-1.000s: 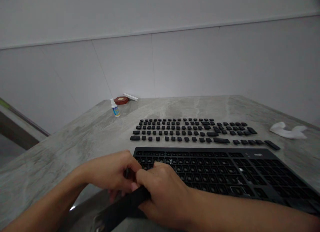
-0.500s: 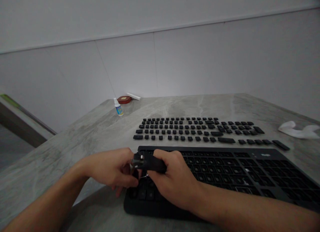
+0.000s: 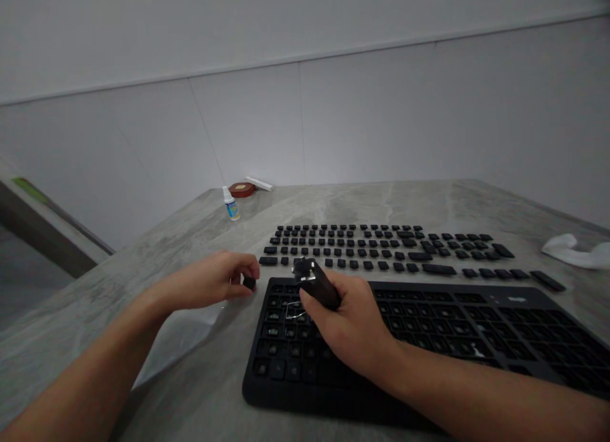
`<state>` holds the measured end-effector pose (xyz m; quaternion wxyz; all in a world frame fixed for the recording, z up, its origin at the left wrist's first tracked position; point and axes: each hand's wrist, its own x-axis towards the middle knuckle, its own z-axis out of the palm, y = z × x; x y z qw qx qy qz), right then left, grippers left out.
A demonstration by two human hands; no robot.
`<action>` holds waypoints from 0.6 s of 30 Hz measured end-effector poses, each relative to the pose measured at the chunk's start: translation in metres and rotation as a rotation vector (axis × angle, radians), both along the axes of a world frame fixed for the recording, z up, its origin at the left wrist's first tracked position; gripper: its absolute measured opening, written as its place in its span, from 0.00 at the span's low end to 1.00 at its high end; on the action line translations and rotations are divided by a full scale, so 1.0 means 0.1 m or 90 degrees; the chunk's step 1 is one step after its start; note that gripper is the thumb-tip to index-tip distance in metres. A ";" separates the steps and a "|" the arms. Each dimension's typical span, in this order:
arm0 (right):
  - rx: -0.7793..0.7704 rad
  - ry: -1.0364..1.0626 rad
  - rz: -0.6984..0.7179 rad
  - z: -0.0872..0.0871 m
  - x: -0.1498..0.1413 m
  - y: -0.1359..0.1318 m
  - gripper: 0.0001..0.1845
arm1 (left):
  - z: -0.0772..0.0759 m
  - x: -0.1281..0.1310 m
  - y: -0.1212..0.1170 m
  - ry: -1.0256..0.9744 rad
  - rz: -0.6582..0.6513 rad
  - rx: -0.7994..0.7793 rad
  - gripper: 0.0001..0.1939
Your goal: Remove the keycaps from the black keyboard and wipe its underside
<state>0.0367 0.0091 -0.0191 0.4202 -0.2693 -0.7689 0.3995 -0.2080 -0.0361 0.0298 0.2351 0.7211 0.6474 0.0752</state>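
Note:
A small black keycap (image 3: 248,282) is pinched between the fingertips of my left hand (image 3: 223,278), just beyond the upper left corner of the keyboard (image 3: 260,401). My right hand (image 3: 355,324) is wrapped around the black handle of a keycap puller (image 3: 320,284). Its thin wire loop hangs over the keyboard's left part. Most key positions on the board are bare sockets, while a few caps sit in the bottom row at the left. Behind the keyboard, loose black keycaps (image 3: 336,242) lie in rows on the marbled table (image 3: 176,232).
At the back left stand a small white spray bottle (image 3: 231,206), a round brown case (image 3: 241,190) and a white strip (image 3: 260,183). A crumpled white piece (image 3: 572,251) lies at the right. Clear plastic film (image 3: 178,340) is beneath my left forearm. A wall (image 3: 362,118) closes off the table's back.
My left hand has moved away from the keyboard, up and slightly left, with a keycap in its fingers. My right hand has lifted the puller a little and tilted it, shifting right.

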 end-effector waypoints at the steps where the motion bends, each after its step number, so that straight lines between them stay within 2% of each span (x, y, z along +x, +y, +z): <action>1: 0.000 -0.002 -0.002 0.00 0.00 0.00 0.14 | -0.02 0.01 0.02 0.014 -0.010 0.016 0.06; 6: -0.003 -0.011 0.010 -0.02 0.00 0.00 0.14 | -0.15 0.04 0.11 0.024 -0.015 0.049 0.04; 10: -0.005 -0.018 0.020 -0.01 0.01 0.00 0.13 | -0.22 0.02 0.14 0.024 -0.011 0.052 0.06; 18: -0.014 -0.026 0.036 0.00 0.02 -0.01 0.12 | -0.20 0.02 0.15 0.037 -0.012 0.065 0.09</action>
